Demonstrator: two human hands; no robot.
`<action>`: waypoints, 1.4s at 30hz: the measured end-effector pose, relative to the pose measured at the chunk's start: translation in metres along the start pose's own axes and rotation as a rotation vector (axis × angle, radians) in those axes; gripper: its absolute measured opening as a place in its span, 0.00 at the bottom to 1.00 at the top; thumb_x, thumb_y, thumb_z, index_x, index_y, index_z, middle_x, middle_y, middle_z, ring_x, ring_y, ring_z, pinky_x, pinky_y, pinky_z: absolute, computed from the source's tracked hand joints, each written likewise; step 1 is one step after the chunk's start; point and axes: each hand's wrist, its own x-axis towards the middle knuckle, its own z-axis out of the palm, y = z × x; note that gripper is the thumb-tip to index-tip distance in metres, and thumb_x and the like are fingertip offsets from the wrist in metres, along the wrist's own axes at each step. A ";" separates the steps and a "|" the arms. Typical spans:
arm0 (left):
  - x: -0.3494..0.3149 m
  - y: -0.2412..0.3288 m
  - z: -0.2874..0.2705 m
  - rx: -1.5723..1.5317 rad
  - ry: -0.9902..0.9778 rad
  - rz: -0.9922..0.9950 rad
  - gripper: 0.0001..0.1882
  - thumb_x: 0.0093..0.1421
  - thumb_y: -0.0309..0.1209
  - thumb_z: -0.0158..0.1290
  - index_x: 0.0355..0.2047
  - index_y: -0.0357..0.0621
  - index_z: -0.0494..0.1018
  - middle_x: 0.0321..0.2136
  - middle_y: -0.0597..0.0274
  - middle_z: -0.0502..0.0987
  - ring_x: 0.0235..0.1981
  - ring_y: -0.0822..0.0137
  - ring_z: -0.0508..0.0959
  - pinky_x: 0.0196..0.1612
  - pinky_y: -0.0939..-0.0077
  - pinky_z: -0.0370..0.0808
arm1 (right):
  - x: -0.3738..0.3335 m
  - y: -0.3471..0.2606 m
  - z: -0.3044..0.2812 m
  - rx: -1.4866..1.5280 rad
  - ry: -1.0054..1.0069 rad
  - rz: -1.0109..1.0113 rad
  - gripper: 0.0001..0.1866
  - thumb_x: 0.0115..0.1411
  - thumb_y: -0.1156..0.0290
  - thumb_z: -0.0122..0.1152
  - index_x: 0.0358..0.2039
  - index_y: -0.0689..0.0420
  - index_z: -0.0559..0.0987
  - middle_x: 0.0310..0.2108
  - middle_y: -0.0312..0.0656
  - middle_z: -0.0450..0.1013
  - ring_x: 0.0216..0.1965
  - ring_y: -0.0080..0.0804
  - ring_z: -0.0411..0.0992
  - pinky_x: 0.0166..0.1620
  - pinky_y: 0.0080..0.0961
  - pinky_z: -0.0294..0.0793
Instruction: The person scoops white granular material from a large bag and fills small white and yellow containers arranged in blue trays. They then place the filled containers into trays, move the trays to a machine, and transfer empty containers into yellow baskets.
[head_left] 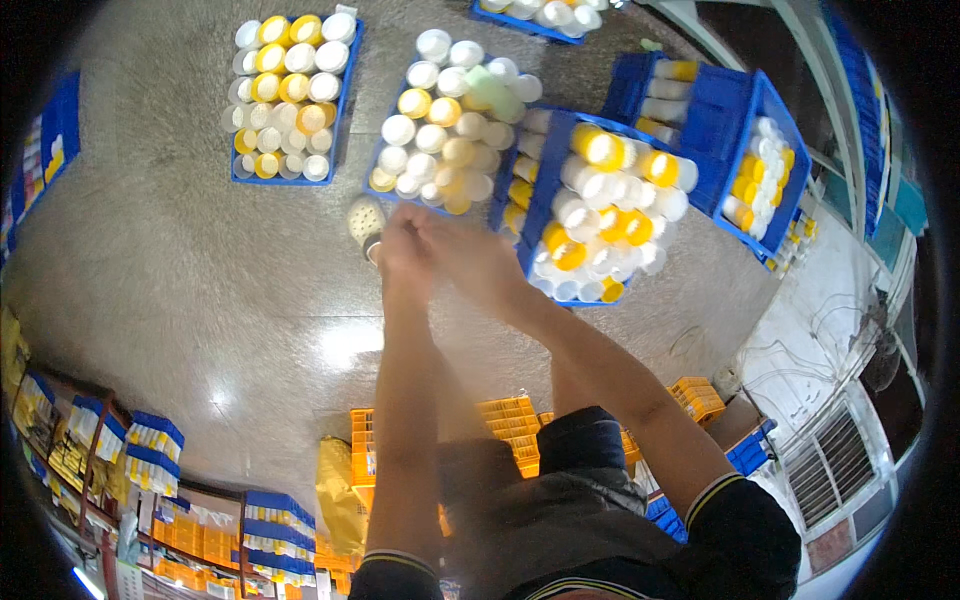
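Note:
My left hand (405, 240) and my right hand (475, 262) meet in front of me, the right overlapping the left. Both are smeared by motion, and their fingers do not show well enough to tell what is in them, if anything. Just beyond my hands stands a blue crate (368, 172) filled with white and yellow round cups (430, 135). A pale green, blurred thing (495, 92) lies over some of those cups. Close to my right hand is a taller blue crate (545, 185), heaped with white and yellow cups (605, 215).
Another blue crate of cups (332, 165) stands on the floor at far left, and stacked blue crates (715, 130) at right. Orange crates (515, 425) are behind me. Shelving (90, 460) lines the lower left. My shoe (366, 220) is beside the near crate.

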 end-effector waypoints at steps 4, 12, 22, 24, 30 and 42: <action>0.115 0.143 -0.047 1.153 0.335 0.441 0.22 0.68 0.45 0.41 0.27 0.40 0.71 0.22 0.55 0.70 0.25 0.58 0.73 0.29 0.64 0.70 | 0.108 0.016 0.090 -0.109 0.007 0.000 0.12 0.55 0.72 0.59 0.41 0.54 0.77 0.30 0.42 0.73 0.37 0.43 0.73 0.37 0.39 0.72; 0.233 0.377 -0.023 2.826 0.458 0.632 0.33 0.68 0.56 0.35 0.35 0.39 0.78 0.34 0.44 0.81 0.37 0.45 0.82 0.39 0.52 0.78 | 0.290 0.058 0.299 -0.374 0.161 -0.011 0.09 0.47 0.73 0.61 0.31 0.56 0.81 0.27 0.44 0.75 0.35 0.39 0.74 0.38 0.39 0.71; 0.257 0.415 -0.045 2.838 0.283 0.463 0.30 0.70 0.50 0.32 0.40 0.40 0.78 0.39 0.44 0.80 0.41 0.43 0.79 0.45 0.51 0.75 | 0.297 0.063 0.300 -0.334 0.070 0.075 0.04 0.44 0.75 0.60 0.23 0.59 0.80 0.26 0.48 0.74 0.34 0.42 0.76 0.33 0.33 0.79; 0.217 0.398 -0.045 2.749 0.277 0.558 0.29 0.71 0.49 0.33 0.37 0.40 0.78 0.37 0.44 0.80 0.39 0.43 0.80 0.42 0.52 0.75 | 0.270 0.057 0.271 -0.245 0.202 0.009 0.05 0.44 0.75 0.60 0.25 0.58 0.79 0.28 0.46 0.73 0.34 0.41 0.75 0.33 0.31 0.79; 0.023 0.294 -0.043 2.845 0.054 1.004 0.24 0.69 0.40 0.44 0.17 0.43 0.74 0.17 0.49 0.77 0.17 0.51 0.78 0.19 0.59 0.75 | 0.101 -0.001 0.135 -0.077 0.245 0.058 0.12 0.44 0.72 0.61 0.32 0.56 0.79 0.29 0.39 0.70 0.39 0.37 0.74 0.35 0.31 0.78; -0.131 -0.121 -0.002 2.514 -0.479 0.295 0.17 0.63 0.38 0.46 0.22 0.45 0.77 0.25 0.53 0.80 0.27 0.50 0.80 0.31 0.57 0.76 | -0.284 0.089 -0.109 -0.353 -0.054 0.363 0.11 0.51 0.76 0.62 0.37 0.56 0.80 0.32 0.43 0.74 0.37 0.40 0.75 0.37 0.33 0.79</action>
